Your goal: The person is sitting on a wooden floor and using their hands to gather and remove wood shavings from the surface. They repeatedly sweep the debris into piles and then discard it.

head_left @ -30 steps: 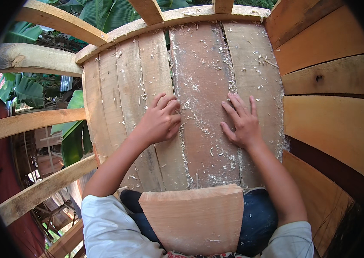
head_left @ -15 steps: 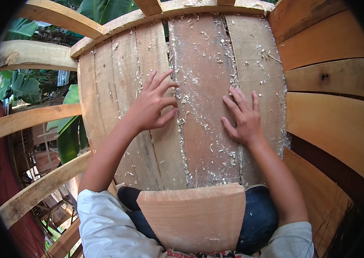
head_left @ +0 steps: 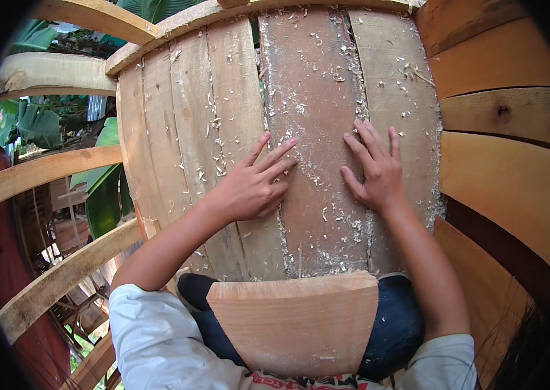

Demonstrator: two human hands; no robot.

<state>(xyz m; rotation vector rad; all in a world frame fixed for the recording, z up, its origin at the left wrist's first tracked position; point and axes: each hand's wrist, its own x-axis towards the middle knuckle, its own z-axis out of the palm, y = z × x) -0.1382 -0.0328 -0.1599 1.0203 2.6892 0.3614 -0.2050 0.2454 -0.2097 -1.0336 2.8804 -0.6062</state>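
Observation:
A reddish-brown plank (head_left: 314, 149) speckled with pale wood shavings runs away from me through the middle of the board floor. Over its left edge reaches my left hand (head_left: 260, 185), the front fingers stretched out and apart, nothing held in it. My right hand (head_left: 379, 168) rests with fingers spread near the plank's right edge, by the seam with a paler board (head_left: 399, 84); it too is without any object. Across my lap lies a smooth wooden board (head_left: 294, 322), its far edge toward the shavings, touched by neither hand.
Slatted timber rails (head_left: 47, 172) stand on the left, with banana leaves (head_left: 102, 188) beyond. Overlapping orange-brown boards (head_left: 505, 172) form a wall on the right. A wooden beam (head_left: 184, 25) borders the floor's far end. Narrow gaps run between some floor boards.
My left hand has come nearer and turned to the right, its fingers now over the reddish plank's edge. The right hand stays in nearly the same place. The view has shifted slightly.

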